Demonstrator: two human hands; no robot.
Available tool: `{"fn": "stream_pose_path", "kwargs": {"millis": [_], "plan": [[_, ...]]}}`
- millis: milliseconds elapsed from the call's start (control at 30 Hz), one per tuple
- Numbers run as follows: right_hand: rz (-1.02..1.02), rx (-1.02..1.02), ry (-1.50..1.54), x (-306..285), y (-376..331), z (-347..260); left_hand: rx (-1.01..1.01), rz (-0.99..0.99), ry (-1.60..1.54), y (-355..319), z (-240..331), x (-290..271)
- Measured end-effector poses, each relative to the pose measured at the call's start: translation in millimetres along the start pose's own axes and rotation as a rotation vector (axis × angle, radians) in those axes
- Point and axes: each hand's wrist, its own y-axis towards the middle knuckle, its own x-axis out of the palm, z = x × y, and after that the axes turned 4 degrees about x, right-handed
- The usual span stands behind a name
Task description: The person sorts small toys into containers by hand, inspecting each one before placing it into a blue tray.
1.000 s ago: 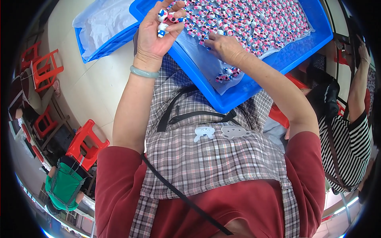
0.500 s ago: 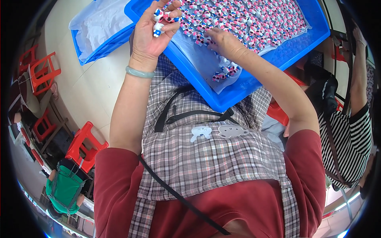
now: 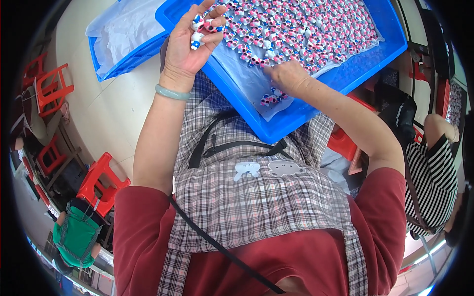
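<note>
Small red, white and blue figures (image 3: 202, 27) sit pinched in the raised left hand (image 3: 190, 47), its grip closed on them above the blue tray (image 3: 296, 113). The right hand (image 3: 289, 79) rests palm-down in the tray, its grip hidden, just beside loose figures (image 3: 270, 97).

A small workshop floor: a blue tray (image 3: 345, 64) heaped with tiny painted figurines (image 3: 306, 29), red plastic stools (image 3: 101, 180), co-workers seated nearby.
</note>
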Motion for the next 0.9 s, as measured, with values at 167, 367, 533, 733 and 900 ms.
{"fn": "stream_pose_path", "kwargs": {"millis": [167,367,533,733,900], "plan": [[0.059,-0.162,-0.168,19.4,1.8,7.7,0.095,0.334,0.26,2.8,-10.9,30.3],[0.158,-0.221,-0.132,1.2,2.1,7.7,0.046,0.0,0.243,-5.6,9.1,-7.4],[0.388,-0.181,0.031,1.7,24.0,5.1,0.191,0.677,0.454,5.0,-18.0,45.2],[0.407,-0.08,0.048,1.1,42.6,-0.8,0.016,0.01,0.156,1.8,3.4,-5.4],[0.438,-0.026,0.075,2.7,38.3,-0.3,0.198,0.689,0.477,4.7,-20.7,48.0]]}}
